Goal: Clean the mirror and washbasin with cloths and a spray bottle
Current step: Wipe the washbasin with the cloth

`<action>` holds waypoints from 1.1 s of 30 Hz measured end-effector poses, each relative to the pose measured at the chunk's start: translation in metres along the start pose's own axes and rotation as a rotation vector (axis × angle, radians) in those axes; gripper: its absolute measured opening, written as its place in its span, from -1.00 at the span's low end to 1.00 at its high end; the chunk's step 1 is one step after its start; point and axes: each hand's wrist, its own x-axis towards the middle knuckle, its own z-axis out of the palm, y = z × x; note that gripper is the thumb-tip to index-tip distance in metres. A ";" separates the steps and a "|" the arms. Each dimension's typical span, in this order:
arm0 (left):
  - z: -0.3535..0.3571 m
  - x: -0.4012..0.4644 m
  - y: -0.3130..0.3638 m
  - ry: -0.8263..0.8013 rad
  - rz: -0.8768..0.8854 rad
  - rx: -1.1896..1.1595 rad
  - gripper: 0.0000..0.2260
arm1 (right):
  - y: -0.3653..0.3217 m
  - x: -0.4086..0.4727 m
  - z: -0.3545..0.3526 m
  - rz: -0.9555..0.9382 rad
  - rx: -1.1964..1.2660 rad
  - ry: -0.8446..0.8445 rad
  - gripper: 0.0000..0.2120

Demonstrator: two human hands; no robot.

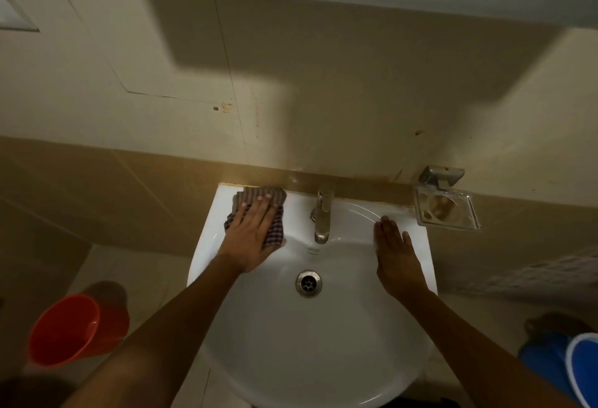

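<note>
Here, at the washbasin [323, 359]: left hand [250, 236] lies flat on the checked cloth [255, 197], fingers straight and close together, pressing it down on the far-left corner of the basin's deck, just left of the tap [322, 217]. Cloth is bunched, its long side running near-to-far under the palm, far edge touching the wall joint. Fingers point toward the far wall; forearm comes in from near-left on a slant.

Right hand [396, 252] is also flat, fingers together, holding nothing, resting on the right-hand rim of the basin, seemingly as a brace. It points far, roughly parallel to the other hand.

The deciding relation: unwiped deck lies to the right of the cloth, past the tap, and the bowl with its drain [309, 283] lies near of it. Left hand is the one on the cloth, so my guess is a sweep rightward or a pull down into the bowl.

Soap dish [446, 210] on the wall at far right, red bucket [64, 330] on the floor near-left, blue bucket [582, 365] near-right. Mirror and spray bottle not seen
</note>
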 end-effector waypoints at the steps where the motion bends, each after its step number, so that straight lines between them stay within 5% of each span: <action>1: 0.000 -0.002 -0.007 0.006 -0.028 0.002 -0.21 | 0.000 -0.001 -0.001 0.000 0.000 0.001 -0.27; 10: 0.000 -0.001 -0.002 0.029 -0.200 -0.030 -0.18 | 0.013 -0.003 -0.008 -0.077 0.037 0.033 -0.22; 20: 0.006 0.025 0.067 -0.035 -0.020 -0.073 -0.09 | 0.025 -0.003 -0.012 -0.105 -0.012 -0.046 -0.18; 33: 0.013 0.000 0.102 -0.009 -0.100 -0.182 -0.17 | 0.036 -0.009 -0.021 -0.159 -0.023 -0.104 -0.19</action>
